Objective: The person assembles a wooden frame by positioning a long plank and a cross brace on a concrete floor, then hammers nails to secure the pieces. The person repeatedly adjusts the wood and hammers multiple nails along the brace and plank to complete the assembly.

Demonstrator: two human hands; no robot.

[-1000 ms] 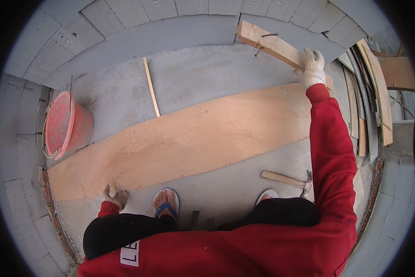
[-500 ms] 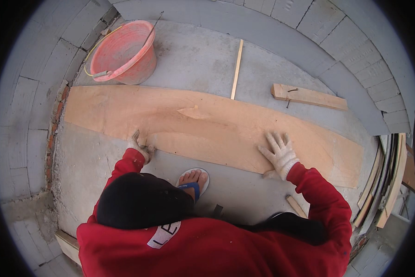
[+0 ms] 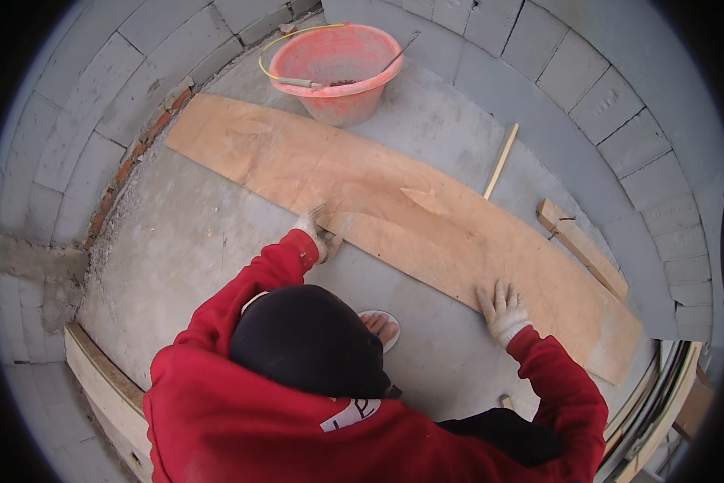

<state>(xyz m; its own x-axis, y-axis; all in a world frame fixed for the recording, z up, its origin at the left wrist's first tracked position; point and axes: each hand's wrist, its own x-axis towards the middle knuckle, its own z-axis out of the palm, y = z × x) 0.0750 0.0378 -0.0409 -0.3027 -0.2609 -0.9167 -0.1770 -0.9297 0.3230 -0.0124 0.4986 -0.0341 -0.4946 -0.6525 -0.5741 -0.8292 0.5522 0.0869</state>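
A long plywood board (image 3: 362, 193) lies flat on the concrete floor, running from the far left to the near right. My left hand (image 3: 320, 233), in a pale work glove, touches the board's near edge with fingers stretched and thumb apart. Farther right, my gloved right hand (image 3: 503, 312) rests at the same edge, its fingers spread on the wood. Neither hand encloses anything that I can see. Part of the left hand's contact with the edge is hard to make out.
Beyond the board stands a pink bucket (image 3: 338, 72) with a wire handle. A thin wooden strip (image 3: 501, 161) and a timber block with nails (image 3: 583, 249) lie past its far edge. Block walls (image 3: 612, 121) curve around. Planks (image 3: 660, 419) stack at the lower right.
My view has turned, so the board and bucket appear shifted right and slanted. The right hand has drawn back toward the board's near edge. The left hand stays by that edge.
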